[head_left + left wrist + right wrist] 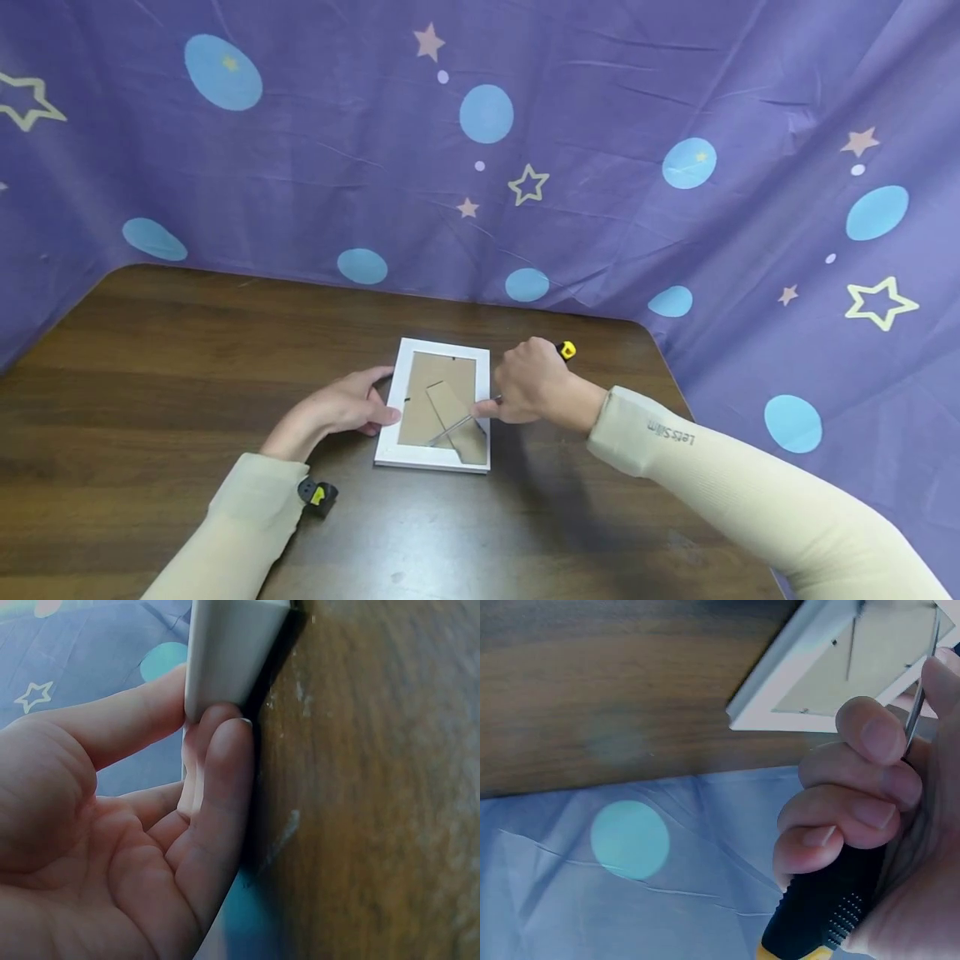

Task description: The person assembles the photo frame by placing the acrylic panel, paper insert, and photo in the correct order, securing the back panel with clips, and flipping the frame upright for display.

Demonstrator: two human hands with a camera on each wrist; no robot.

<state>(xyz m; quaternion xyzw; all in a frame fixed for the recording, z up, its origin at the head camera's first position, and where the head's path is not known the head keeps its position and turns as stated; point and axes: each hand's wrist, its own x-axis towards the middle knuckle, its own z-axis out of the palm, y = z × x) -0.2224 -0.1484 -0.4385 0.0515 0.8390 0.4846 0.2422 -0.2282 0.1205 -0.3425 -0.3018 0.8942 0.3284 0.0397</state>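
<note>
A white picture frame [401, 379] lies back side up on the table, its brown backing board [427, 367] and the backing's stand leg [450, 404] showing. My left hand [341, 408] grips the frame's left edge, thumb on the border. In the left wrist view, fingers curl beneath the frame's edge [229, 652]. My right hand [532, 379] grips a screwdriver by its black and yellow handle [829, 904]. Its thin metal shaft [457, 427] slants across the lower part of the backing; whether the tip touches there, I cannot tell.
The brown wooden table [187, 375] carries the frame near its middle. Behind it and along the sides hangs a purple cloth [315, 167] with stars and blue dots. A small black and yellow device [318, 496] is at the left wrist.
</note>
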